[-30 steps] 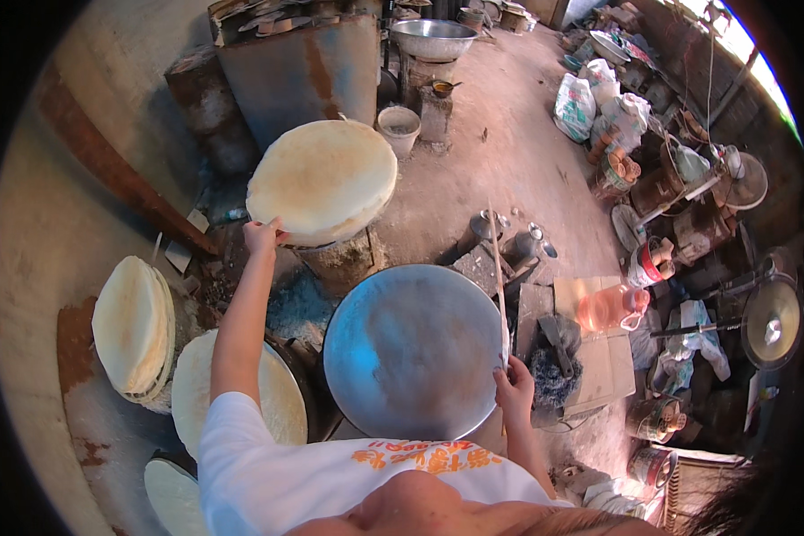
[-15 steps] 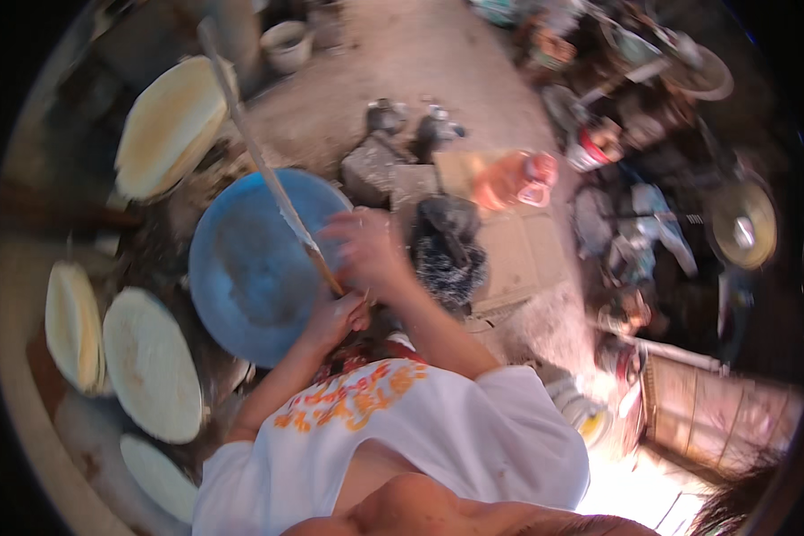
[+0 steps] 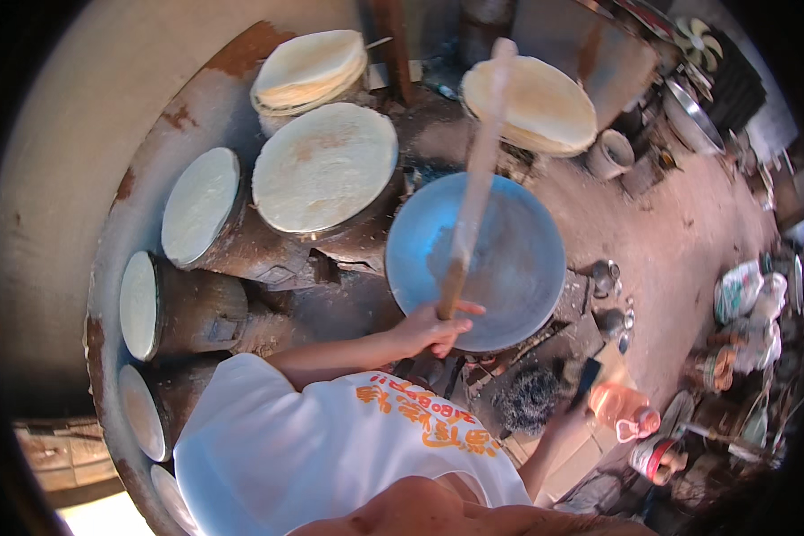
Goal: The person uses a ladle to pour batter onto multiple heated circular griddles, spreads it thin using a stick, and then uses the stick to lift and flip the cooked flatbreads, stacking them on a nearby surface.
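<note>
My left hand is closed around the lower end of a long, flat wooden stick, index finger partly extended. The stick slants up across a round, bluish griddle, whose surface is bare with a brownish middle. To the right, my right hand is partly hidden and closed on a dark, narrow object whose kind I cannot make out. Beside it lies a dark, bristly bundle. Just past that hand, a clear plastic bottle of orange-pink liquid lies on its side.
Large thin round flatbreads are piled in one stack behind the griddle and another stack at the far left. Several round stoves with pale tops, one holding a pale sheet, curve along the left wall. Small metal jars and a bucket stand right.
My view has swung left, bringing the stoves in. My right hand has left the griddle's edge and moved down right to the dark object. My left hand still holds the stick, now more upright.
</note>
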`<state>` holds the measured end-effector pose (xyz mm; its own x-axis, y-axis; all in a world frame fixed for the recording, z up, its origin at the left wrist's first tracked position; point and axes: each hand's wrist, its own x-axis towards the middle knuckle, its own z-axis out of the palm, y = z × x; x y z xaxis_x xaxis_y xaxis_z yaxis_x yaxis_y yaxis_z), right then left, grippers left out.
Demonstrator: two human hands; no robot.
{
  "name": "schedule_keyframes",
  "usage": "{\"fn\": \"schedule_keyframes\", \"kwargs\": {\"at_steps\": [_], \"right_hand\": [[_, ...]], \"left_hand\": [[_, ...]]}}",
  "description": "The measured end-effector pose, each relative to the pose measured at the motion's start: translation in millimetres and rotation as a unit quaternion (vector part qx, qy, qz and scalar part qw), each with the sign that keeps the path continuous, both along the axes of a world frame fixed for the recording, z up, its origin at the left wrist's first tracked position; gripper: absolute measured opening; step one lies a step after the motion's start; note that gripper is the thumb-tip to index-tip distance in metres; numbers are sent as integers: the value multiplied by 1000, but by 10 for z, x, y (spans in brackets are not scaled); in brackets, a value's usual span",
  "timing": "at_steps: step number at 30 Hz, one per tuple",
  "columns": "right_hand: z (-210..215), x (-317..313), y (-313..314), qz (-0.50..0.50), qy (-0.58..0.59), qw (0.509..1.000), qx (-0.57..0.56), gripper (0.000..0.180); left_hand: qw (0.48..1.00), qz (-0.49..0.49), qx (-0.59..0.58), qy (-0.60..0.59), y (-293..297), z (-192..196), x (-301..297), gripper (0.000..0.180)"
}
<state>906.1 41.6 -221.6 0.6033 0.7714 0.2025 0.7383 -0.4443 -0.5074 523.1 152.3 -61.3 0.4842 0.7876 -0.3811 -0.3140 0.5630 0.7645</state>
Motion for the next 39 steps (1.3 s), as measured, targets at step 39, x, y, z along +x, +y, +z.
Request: {"fn": "schedule_keyframes", "kwargs": {"at_steps": [39], "right_hand": [[1259,-4601,2552,715,-88,691,-59,31]], "left_hand": [[811,568,62,126,-171,52,-3184,23]]}}
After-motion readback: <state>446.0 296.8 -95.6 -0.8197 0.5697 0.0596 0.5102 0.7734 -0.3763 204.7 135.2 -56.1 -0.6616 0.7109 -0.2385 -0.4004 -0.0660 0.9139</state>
